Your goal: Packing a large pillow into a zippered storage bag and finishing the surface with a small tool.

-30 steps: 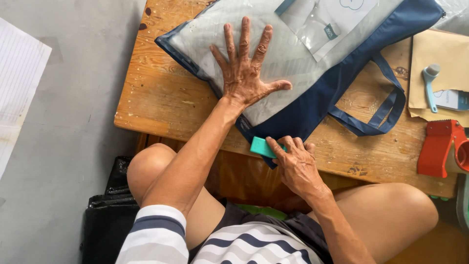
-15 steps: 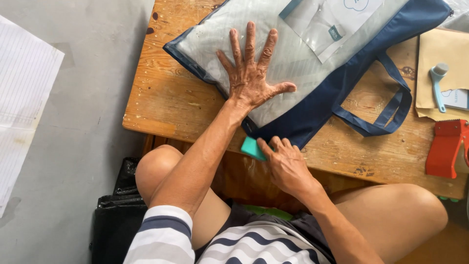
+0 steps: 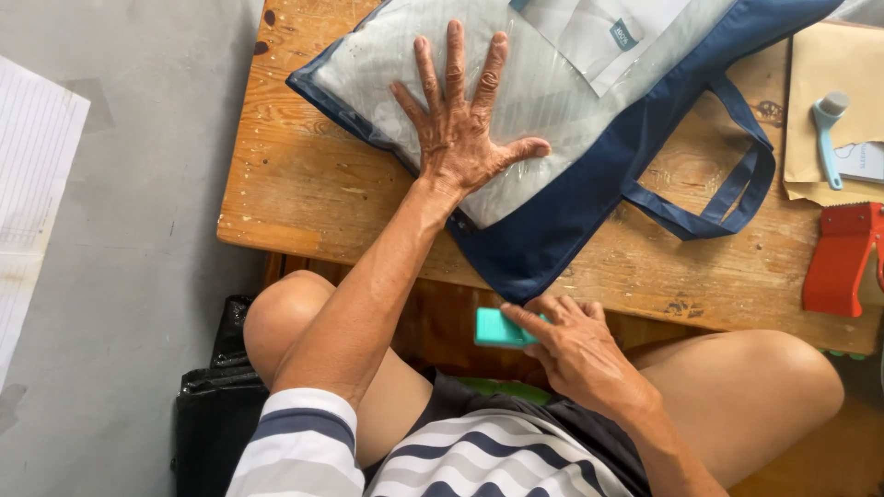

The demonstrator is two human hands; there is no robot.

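Bag [image 3: 589,184] (clear front, navy trim) lies flat on the wooden table [image 3: 304,202], one corner over the near edge. Left hand [image 3: 460,138] pressed on it, fingers spread, gripping nothing. Right hand [image 3: 575,345], below the table edge, closed around a teal block [image 3: 497,327]. Red tape dispenser [image 3: 843,258] at right.

Soft, even daylight fills the scene, bright and sharp throughout. Faint glare shows on the clear plastic bag [image 3: 552,83]. Shadows darken under the bench [image 3: 304,184].

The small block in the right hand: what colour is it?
Teal green. The small block shows clearly in the head view, held by the right hand below the table edge.
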